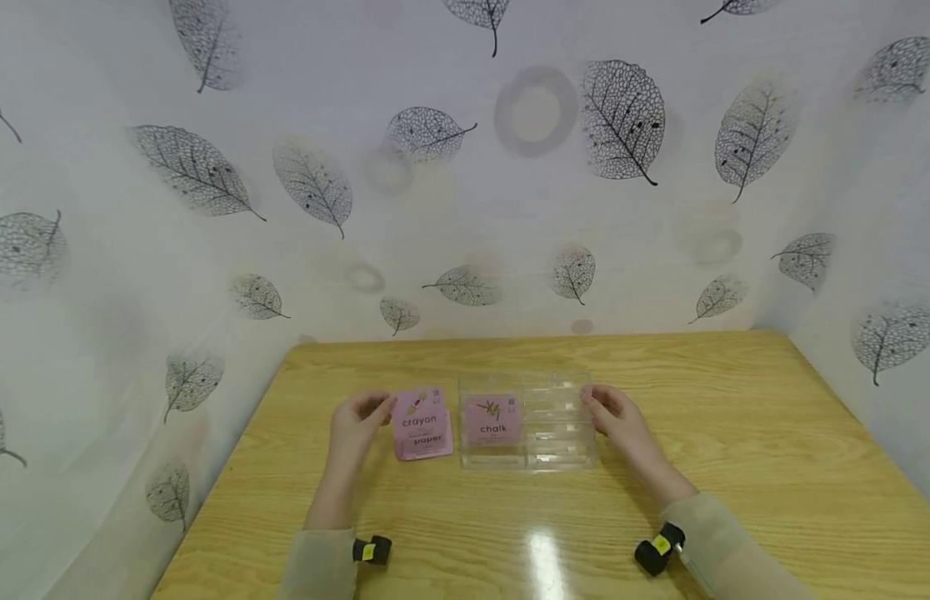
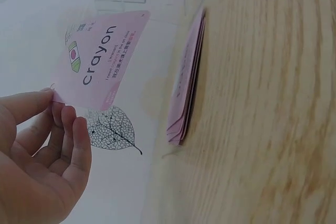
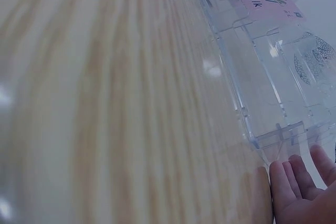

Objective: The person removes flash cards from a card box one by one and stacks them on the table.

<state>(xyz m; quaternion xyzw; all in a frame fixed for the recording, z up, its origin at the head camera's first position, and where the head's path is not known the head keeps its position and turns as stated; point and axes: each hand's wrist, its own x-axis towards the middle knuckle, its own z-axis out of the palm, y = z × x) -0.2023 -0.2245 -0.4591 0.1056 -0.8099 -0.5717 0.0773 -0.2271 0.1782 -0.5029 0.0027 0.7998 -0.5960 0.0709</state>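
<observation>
My left hand (image 1: 362,419) pinches a corner of a pink "crayon" card (image 2: 105,61) between thumb and fingers. That card is lifted above a small stack of pink cards (image 2: 186,85) on the table, whose top one reads "paper" (image 1: 429,446). To its right lies a clear plastic box (image 1: 561,463) with several compartments. A pink "chalk" card (image 1: 493,427) stands in the box's left part. At the right edge of the box is my right hand (image 1: 615,414), its fingertips at the clear wall and the thumb above, as the right wrist view also shows.
The wooden table (image 1: 465,533) extends around the box on all sides. Behind it hangs a pale cloth (image 1: 465,200) printed with leaves, which also closes off both sides. A black wrist camera (image 1: 372,550) sits on the left wrist, another (image 1: 659,548) on the right.
</observation>
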